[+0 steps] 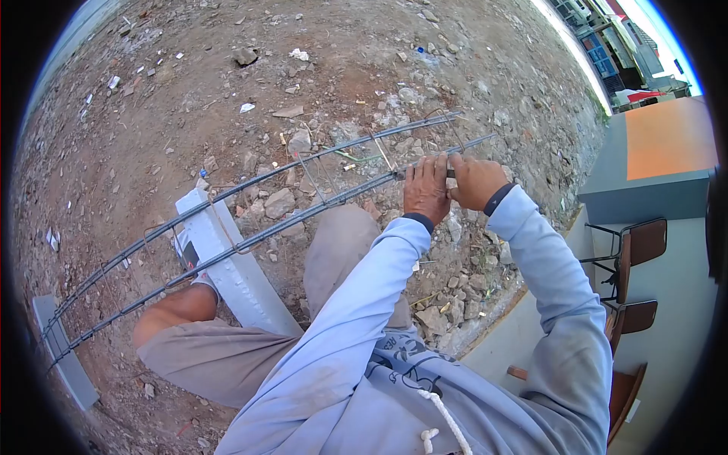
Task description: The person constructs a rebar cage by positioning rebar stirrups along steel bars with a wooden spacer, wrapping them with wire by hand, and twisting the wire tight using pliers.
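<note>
A long rebar cage [292, 220] of ribbed steel bars with bent wire stirrups runs slantwise in front of me. My left hand [427, 184] is closed over the near bars by their far right end, its fingers wrapped around a dark metal hand tool [450, 174]. Pressed up beside it, my right hand [478, 182] is closed on the same tool. Only a short piece shows between the hands, so its kind is hidden. A thin stirrup [385, 154] stands just left of my left hand. The cage rests across a pale beam-like block [239, 265].
A second pale block [67, 356] supports the cage's left end. My bent knee [341, 243] is close under the bars. Rubble [280, 202] and broken stones lie on the dirt. At right are a low wall edge [493, 326], brown chairs [644, 239] and an orange-and-grey wall [667, 140].
</note>
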Demonstrator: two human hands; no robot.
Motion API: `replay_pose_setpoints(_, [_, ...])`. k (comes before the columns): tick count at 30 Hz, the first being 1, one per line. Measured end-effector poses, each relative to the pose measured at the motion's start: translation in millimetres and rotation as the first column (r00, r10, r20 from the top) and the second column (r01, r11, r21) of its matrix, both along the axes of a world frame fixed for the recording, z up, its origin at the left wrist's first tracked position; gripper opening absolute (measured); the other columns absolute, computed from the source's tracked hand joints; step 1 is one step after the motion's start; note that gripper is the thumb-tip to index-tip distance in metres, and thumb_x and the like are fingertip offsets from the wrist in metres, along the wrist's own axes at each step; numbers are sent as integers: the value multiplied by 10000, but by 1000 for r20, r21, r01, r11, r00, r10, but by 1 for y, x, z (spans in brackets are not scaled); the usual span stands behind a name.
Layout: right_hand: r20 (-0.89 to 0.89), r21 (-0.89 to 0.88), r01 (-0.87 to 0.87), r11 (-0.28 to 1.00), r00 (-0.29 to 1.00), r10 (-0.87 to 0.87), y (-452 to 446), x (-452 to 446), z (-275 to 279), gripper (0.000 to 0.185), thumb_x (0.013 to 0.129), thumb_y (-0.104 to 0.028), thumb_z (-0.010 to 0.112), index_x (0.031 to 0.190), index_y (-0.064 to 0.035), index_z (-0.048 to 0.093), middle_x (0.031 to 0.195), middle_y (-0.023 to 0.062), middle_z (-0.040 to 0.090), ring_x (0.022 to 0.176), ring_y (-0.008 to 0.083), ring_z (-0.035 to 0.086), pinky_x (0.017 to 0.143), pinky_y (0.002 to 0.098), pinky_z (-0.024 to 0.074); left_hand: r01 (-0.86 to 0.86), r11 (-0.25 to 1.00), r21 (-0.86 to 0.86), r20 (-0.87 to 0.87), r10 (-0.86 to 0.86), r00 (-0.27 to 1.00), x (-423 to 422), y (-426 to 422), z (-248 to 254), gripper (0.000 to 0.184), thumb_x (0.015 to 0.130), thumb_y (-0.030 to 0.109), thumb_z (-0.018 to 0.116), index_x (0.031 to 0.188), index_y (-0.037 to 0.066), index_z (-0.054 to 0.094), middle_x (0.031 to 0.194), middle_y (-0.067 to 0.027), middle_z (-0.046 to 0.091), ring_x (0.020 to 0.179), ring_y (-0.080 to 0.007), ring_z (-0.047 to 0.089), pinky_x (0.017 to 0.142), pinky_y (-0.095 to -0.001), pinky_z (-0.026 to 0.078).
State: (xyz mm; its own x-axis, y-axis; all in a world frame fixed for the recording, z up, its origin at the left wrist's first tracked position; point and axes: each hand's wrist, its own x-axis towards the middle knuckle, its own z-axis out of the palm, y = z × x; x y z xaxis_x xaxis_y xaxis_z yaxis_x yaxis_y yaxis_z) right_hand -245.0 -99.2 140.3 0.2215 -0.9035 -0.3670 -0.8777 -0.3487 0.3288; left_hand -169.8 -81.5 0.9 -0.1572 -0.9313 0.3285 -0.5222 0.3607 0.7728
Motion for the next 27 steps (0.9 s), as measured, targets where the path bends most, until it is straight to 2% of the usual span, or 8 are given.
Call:
replay_pose_setpoints(1, [-58,24,-49,998,997,51,8,1,3,563,808,-287,589,1269,4,448,1059,146,601,992,276,596,809,465,485,22,1000,6,42,-22,999,-4,-5,1,734,730,155,646,1379,90,310,1281,-144,450,1247,-325,402,1050,-507,286])
replay_pose_setpoints(4, [-356,-220,-183,958,930,97,31,-8,-23,555,817,-252,575,1280,20,432,1140,139,545,1122,287,505,914,501,405,88,994,64,131,-95,987,-12,-13,5,693,769,123,595,1389,55,292,1311,-175,429,1266,-337,382,1061,-485,292])
replay_pose_setpoints(5, [-306,-229,-109,967,951,35,33,-13,-29,522,860,-199,493,1322,25,401,1211,172,513,1176,321,456,977,543,332,98,993,73,147,-107,983,-14,-12,6,695,778,125,588,1397,53,281,1322,-183,420,1276,-343,372,1068,-489,284])
replay_pose_setpoints(12, [-371,-377,-98,921,927,-54,30,-33,-66,497,901,-207,418,1325,53,402,1286,234,477,1198,389,445,1049,555,271,117,991,60,58,-120,991,-27,-13,-7,743,790,118,586,1431,29,221,1378,-206,377,1322,-361,325,1105,-475,239])
replay_pose_setpoints(14, [-354,-344,-38,938,931,-92,21,-38,-70,495,902,-207,418,1318,59,410,1282,232,485,1194,388,453,1061,546,263,110,993,37,33,-112,993,-30,-15,-11,670,784,105,586,1385,20,303,1334,-206,423,1290,-355,363,1089,-458,266])
replay_pose_setpoints(15, [-354,-393,-108,913,934,-41,18,-39,-68,420,896,-214,427,1231,27,504,1190,202,557,1129,345,508,1004,508,333,108,994,23,19,-108,994,-31,-16,-9,635,781,99,586,1362,16,344,1312,-205,446,1275,-351,383,1081,-449,280])
replay_pose_setpoints(19, [-173,-305,-4,952,984,-51,7,-43,-61,251,879,-227,450,1001,-63,596,987,130,634,947,265,585,781,425,419,150,987,-47,-9,-151,988,-29,-21,-11,416,773,90,581,1175,31,491,1133,-171,545,1133,-329,480,975,-439,363])
replay_pose_setpoints(27, [-125,-113,198,974,969,-212,-6,-38,-50,250,877,-211,467,985,-68,642,982,112,678,928,263,652,768,409,501,203,979,33,63,-204,977,-34,-34,-15,332,733,155,664,1037,71,560,994,-142,591,975,-325,549,853,-411,431])
